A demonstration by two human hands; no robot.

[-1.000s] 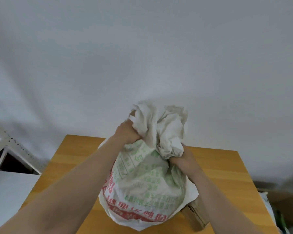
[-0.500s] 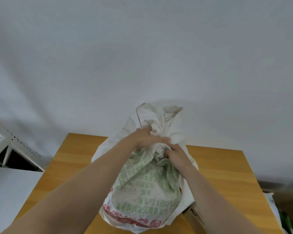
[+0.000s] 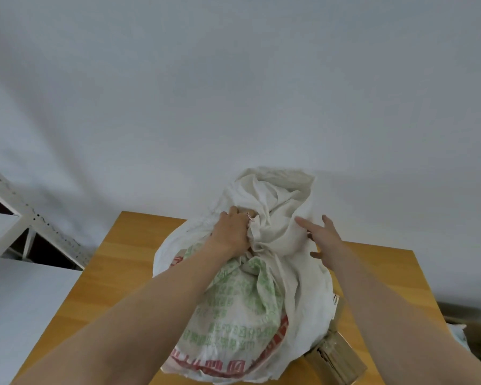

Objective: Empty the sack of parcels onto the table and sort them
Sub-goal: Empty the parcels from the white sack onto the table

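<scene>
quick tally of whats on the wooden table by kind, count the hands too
sack: 1, white with green and red print
cardboard box: 1, partly under the sack
hands: 2, left hand grips the bunched neck, right hand open against the cloth
total: 4
Whatever is inside the sack is hidden.

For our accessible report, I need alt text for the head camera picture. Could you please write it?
A person's left hand grips the bunched neck of a white printed sack standing on a wooden table; the right hand is open beside it, fingers spread. A cardboard box lies by the sack's base.
</scene>
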